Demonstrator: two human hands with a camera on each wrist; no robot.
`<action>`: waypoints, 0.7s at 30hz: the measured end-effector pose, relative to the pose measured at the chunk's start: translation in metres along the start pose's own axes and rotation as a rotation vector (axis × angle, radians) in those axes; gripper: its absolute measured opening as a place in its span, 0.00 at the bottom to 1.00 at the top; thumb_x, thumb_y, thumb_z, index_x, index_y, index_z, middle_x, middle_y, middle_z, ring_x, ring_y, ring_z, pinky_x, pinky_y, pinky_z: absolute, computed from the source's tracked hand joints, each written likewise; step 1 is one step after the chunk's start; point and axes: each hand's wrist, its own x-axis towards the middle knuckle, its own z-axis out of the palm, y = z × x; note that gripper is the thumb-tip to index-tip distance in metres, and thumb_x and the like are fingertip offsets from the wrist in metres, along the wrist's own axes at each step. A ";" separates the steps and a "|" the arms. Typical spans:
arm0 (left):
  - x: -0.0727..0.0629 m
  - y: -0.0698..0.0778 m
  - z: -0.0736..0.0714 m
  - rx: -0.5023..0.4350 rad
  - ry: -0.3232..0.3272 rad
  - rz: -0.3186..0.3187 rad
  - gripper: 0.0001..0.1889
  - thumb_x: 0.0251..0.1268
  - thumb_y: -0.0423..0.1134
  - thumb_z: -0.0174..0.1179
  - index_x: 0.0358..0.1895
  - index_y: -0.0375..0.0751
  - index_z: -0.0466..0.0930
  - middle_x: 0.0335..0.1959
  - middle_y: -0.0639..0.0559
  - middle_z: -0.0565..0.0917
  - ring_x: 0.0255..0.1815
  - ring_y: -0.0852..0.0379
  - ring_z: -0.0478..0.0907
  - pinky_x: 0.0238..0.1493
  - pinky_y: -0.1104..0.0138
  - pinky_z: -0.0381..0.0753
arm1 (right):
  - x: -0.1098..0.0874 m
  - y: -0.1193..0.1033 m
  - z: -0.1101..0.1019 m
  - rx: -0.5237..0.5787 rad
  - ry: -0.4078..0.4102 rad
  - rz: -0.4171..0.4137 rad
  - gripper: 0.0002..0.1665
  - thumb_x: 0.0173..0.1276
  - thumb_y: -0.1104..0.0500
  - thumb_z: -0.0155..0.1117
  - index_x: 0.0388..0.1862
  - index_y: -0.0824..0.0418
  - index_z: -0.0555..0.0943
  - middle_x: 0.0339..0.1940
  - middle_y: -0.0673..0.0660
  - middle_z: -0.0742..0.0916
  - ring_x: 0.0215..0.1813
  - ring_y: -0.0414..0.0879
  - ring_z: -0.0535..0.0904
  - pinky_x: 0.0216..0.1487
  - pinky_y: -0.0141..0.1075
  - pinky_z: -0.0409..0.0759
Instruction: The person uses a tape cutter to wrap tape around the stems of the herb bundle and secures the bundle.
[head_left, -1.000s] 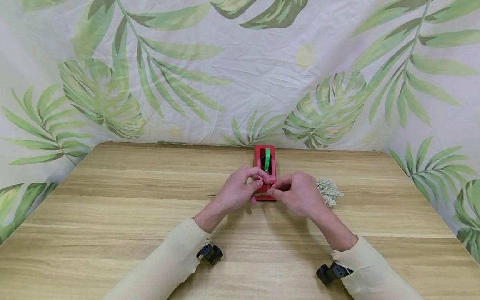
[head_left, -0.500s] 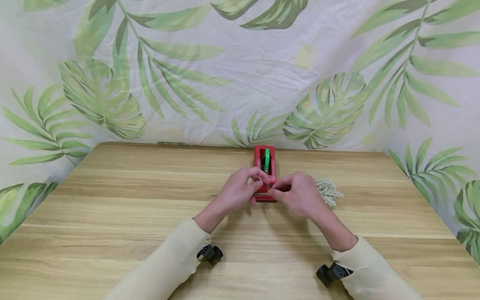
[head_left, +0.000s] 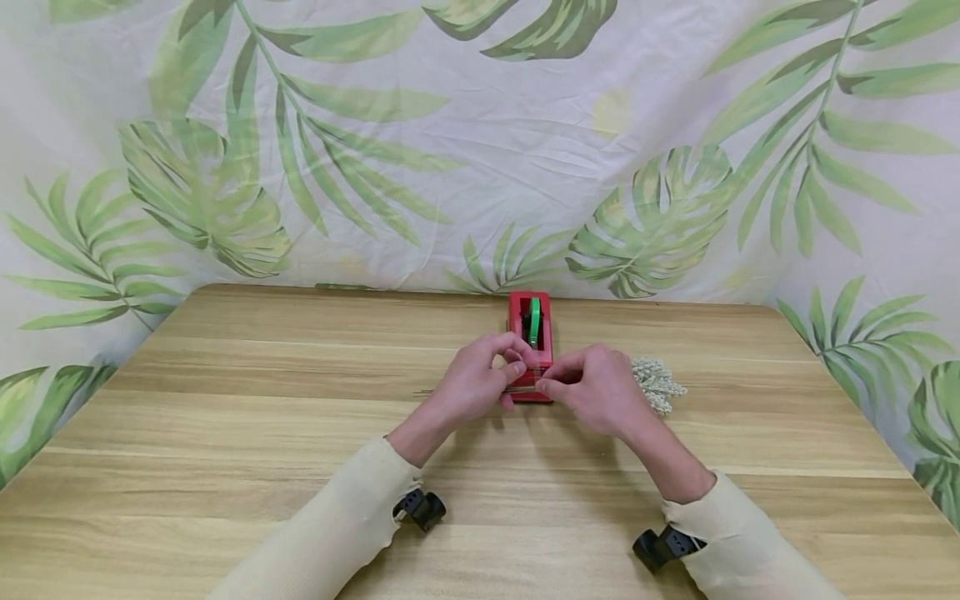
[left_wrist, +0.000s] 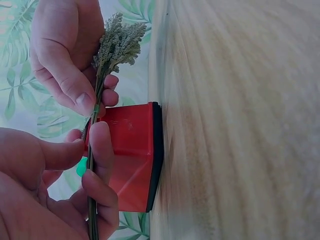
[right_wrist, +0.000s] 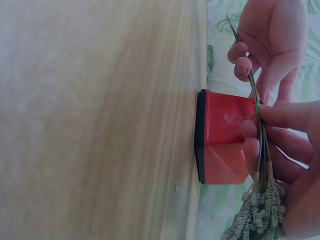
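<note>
A bunch of dried flowers (left_wrist: 120, 45) with pale grainy heads and thin brown stems (right_wrist: 261, 145) lies across both hands. A narrow green band (right_wrist: 257, 107) wraps the stems. My left hand (head_left: 476, 379) holds the lower stems, with its fingers curled against them and its thumb near the band. Closer to the flower heads, my right hand (head_left: 600, 392) pinches the stems at the band. Just behind the fingers stands a red tape dispenser (head_left: 546, 329), partly hidden by the hands, with a green tape roll (head_left: 534, 319) in it.
The wooden table (head_left: 300, 483) reaches back to a leaf-patterned cloth (head_left: 465, 150). A tiny pale speck (right_wrist: 177, 188) lies on the tabletop. Black wrist cameras are strapped over both pale sleeves (head_left: 330, 517).
</note>
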 end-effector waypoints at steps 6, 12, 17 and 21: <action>0.000 0.000 0.000 -0.013 -0.002 -0.009 0.08 0.79 0.30 0.58 0.47 0.43 0.87 0.48 0.43 0.83 0.20 0.45 0.84 0.31 0.55 0.88 | 0.000 0.001 0.000 -0.003 0.000 -0.013 0.05 0.71 0.55 0.74 0.38 0.53 0.95 0.35 0.49 0.95 0.42 0.42 0.86 0.42 0.36 0.80; 0.001 -0.002 0.001 -0.024 0.000 -0.015 0.08 0.79 0.30 0.58 0.48 0.43 0.87 0.48 0.43 0.83 0.20 0.45 0.83 0.30 0.57 0.87 | 0.001 0.001 0.000 -0.016 -0.012 -0.011 0.06 0.71 0.54 0.74 0.37 0.52 0.95 0.36 0.49 0.95 0.43 0.43 0.87 0.42 0.37 0.80; 0.001 -0.002 0.001 -0.037 0.003 -0.005 0.09 0.79 0.29 0.58 0.48 0.43 0.87 0.48 0.43 0.84 0.20 0.44 0.83 0.30 0.57 0.87 | 0.001 0.001 -0.001 -0.031 -0.013 -0.017 0.06 0.71 0.54 0.74 0.37 0.52 0.95 0.37 0.49 0.95 0.43 0.43 0.87 0.43 0.38 0.80; 0.001 -0.003 0.001 -0.044 0.000 0.001 0.09 0.79 0.29 0.58 0.48 0.43 0.87 0.49 0.43 0.85 0.20 0.45 0.82 0.30 0.57 0.88 | 0.001 0.001 -0.002 -0.047 -0.011 -0.025 0.06 0.71 0.54 0.74 0.37 0.51 0.95 0.37 0.48 0.95 0.44 0.43 0.87 0.45 0.39 0.79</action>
